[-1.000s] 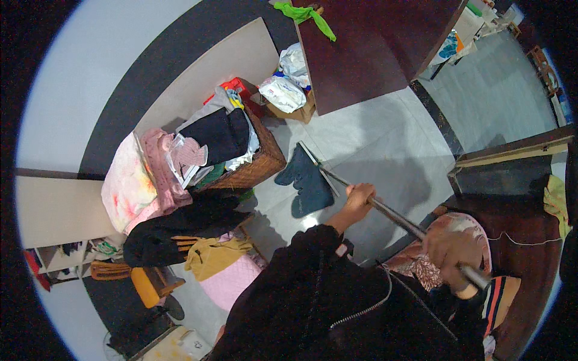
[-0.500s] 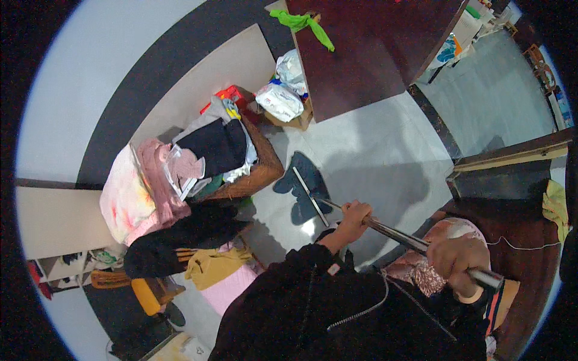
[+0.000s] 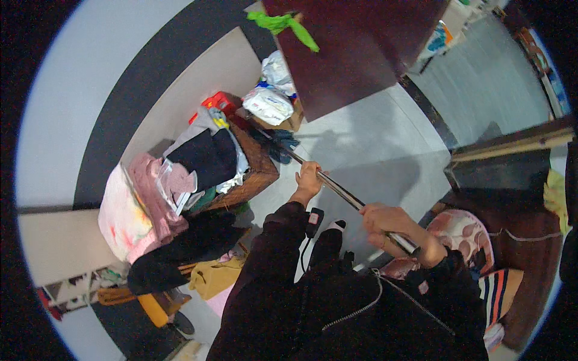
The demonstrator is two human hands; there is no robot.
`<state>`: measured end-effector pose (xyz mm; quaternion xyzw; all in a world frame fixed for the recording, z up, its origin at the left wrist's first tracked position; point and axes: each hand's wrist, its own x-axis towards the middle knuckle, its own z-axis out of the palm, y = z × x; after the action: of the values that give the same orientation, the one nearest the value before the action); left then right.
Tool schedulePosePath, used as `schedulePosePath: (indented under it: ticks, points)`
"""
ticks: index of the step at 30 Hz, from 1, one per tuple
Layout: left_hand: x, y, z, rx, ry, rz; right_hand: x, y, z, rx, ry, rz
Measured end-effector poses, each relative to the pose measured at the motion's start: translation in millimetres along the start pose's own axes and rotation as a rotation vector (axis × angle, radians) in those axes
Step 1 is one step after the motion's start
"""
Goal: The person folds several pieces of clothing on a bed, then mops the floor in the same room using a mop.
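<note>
A flat mop (image 3: 342,191) with a long shiny metal handle slants across the view in front of me. My left hand (image 3: 309,180) is closed around the middle of the handle. Nearer its end, my right hand (image 3: 391,224) wraps it too, with the metal tip sticking out below. The dark blue-grey mop head (image 3: 285,148) lies on the floor at the far end of the handle, beside a wicker basket (image 3: 260,171). The basket's side partly hides the pad.
Clothes and a pink blanket (image 3: 144,180) are heaped on the left, in and beside the basket. White plastic packs (image 3: 268,105) sit in a carton near the dark red door (image 3: 346,54), which has a green cloth (image 3: 283,24) tied on. A patterned round seat (image 3: 460,237) stands at the right.
The mop head has slid away and to the left, toward the basket and carton. Both hands have moved left and forward with the handle. The view has shifted slightly.
</note>
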<state>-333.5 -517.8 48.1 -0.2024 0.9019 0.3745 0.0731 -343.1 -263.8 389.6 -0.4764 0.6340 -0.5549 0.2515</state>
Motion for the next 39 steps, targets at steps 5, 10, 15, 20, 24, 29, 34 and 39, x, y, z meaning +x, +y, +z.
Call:
schedulePosePath:
  ticks: [5,10,15,20,24,29,34,39]
  points:
    - [-21,53,42,0.009,-0.195,0.301,-51,-41,-45,-0.026,0.135,0.086]
    - [-73,143,98,-0.339,-0.275,0.834,-122,-93,-75,0.112,0.300,-0.020]
    - [-115,221,147,-0.406,-0.644,0.819,-183,-139,-50,0.040,0.716,0.087]
    - [-124,238,157,-0.391,-0.643,0.867,-216,-133,-53,0.078,0.880,0.064]
    - [-127,242,159,-0.268,-0.666,0.766,-242,-115,-56,0.213,0.814,-0.060]
    - [-149,285,206,-0.202,-0.709,0.806,-311,-129,-45,0.053,1.160,0.171]
    - [-163,331,269,-0.109,-0.916,0.939,-374,-141,-18,0.028,1.413,0.290]
    - [-208,379,334,0.029,-1.063,1.093,-413,-161,17,-0.029,1.588,0.335]
